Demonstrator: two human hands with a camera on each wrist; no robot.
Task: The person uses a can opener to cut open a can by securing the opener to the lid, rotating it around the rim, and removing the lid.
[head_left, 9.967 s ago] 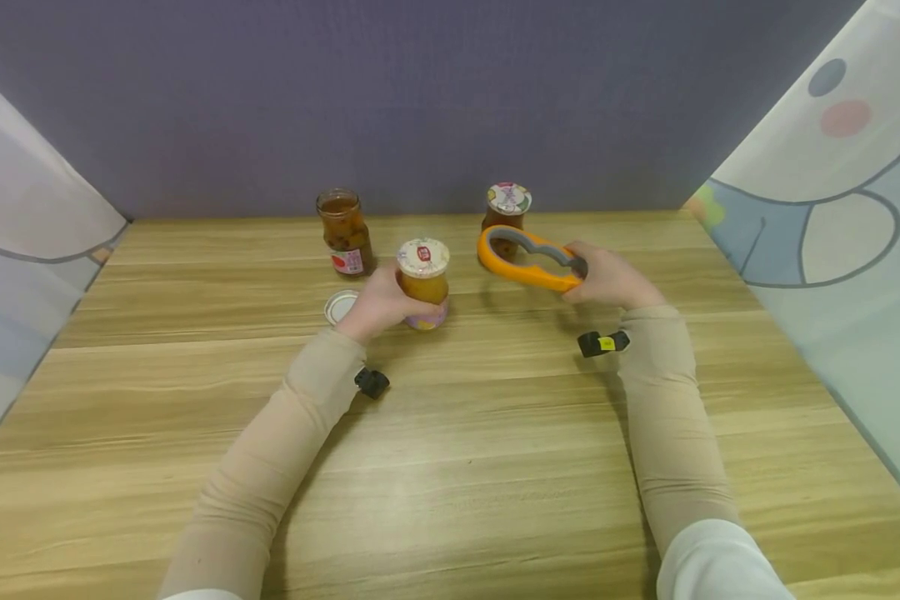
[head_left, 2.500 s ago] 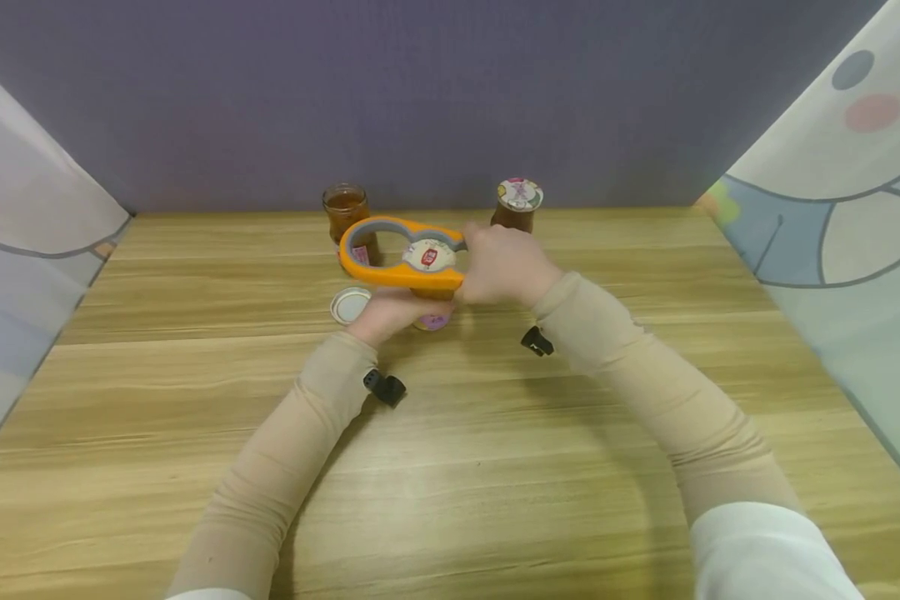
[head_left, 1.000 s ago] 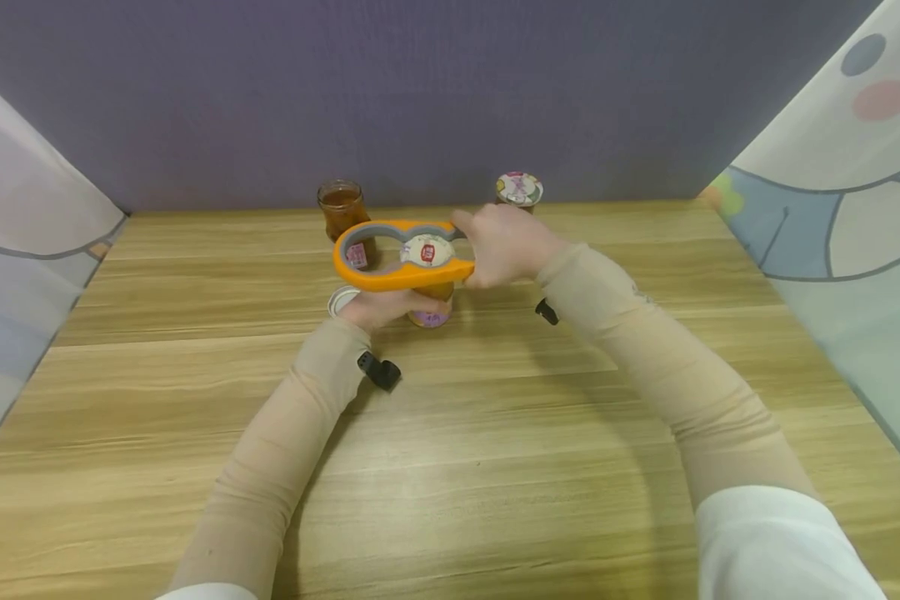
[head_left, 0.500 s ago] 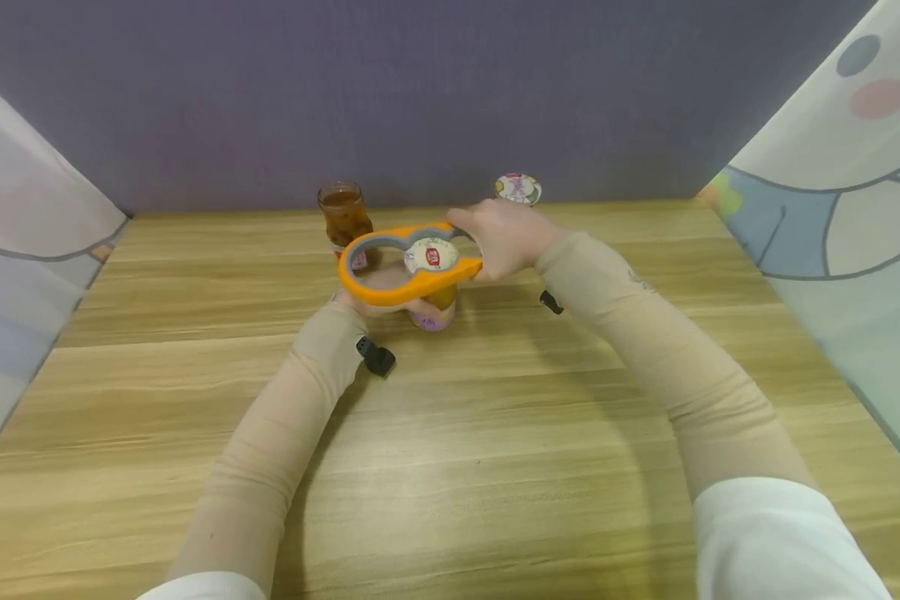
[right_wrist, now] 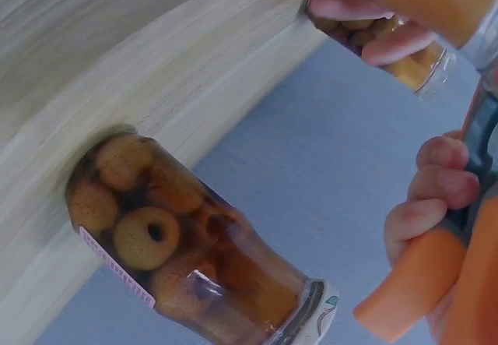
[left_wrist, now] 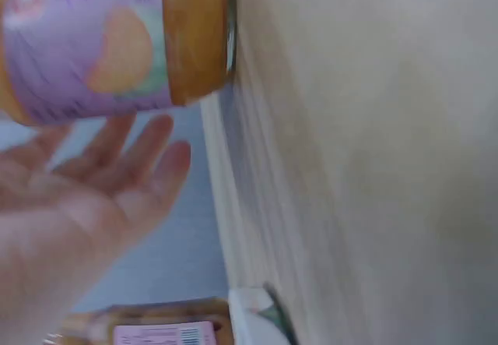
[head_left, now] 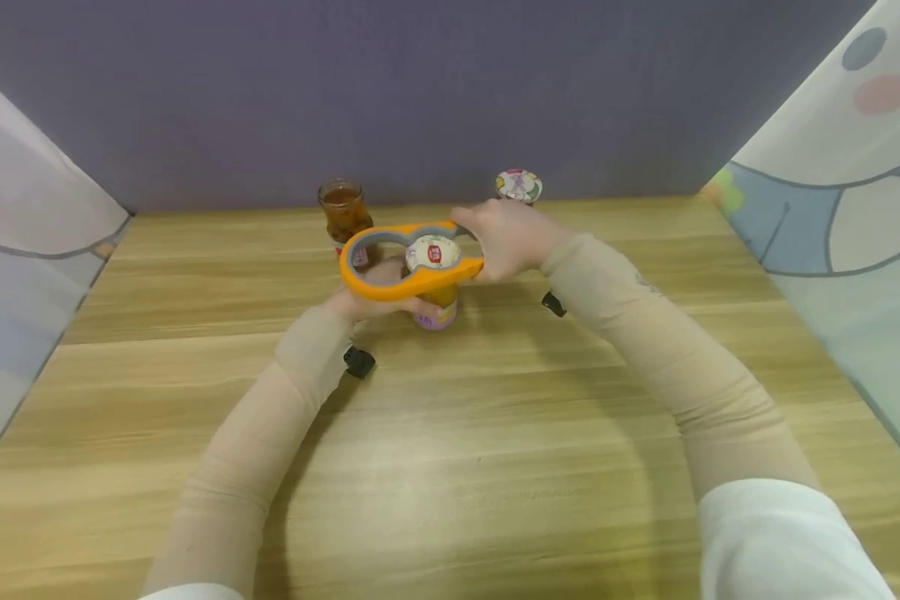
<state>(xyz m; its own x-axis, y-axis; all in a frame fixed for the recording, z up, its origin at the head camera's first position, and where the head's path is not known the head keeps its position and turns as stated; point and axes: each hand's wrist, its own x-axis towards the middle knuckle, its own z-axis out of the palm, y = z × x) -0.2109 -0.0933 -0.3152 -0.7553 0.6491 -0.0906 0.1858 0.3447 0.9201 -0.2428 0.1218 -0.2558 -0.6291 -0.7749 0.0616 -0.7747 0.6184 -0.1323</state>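
In the head view my right hand (head_left: 510,237) grips the handle end of an orange and grey jar opener (head_left: 386,292). One of the opener's curved openings lies around the patterned lid (head_left: 433,252) of a jar of yellow fruit (head_left: 437,315). My left hand (head_left: 363,300) is beside this jar, partly hidden under the opener. In the left wrist view the left hand (left_wrist: 93,205) has its fingers extended and loose, not wrapped round the purple-labelled jar (left_wrist: 85,49). The right wrist view shows right-hand fingers curled round the orange handle (right_wrist: 408,283).
Behind my left hand stands an uncapped jar of dark fruit (head_left: 343,218). A lidded jar (head_left: 519,185) stands at the back right, partly behind my right hand; its brown fruit (right_wrist: 156,228) shows up close in the right wrist view. A dark panel (head_left: 435,100) rises behind the wooden table (head_left: 450,467).
My right hand brought the opener from the right onto the jar's lid, then turned it slightly. My left hand gripped the jar earlier; now its wrist has shifted left and its fingers have loosened.
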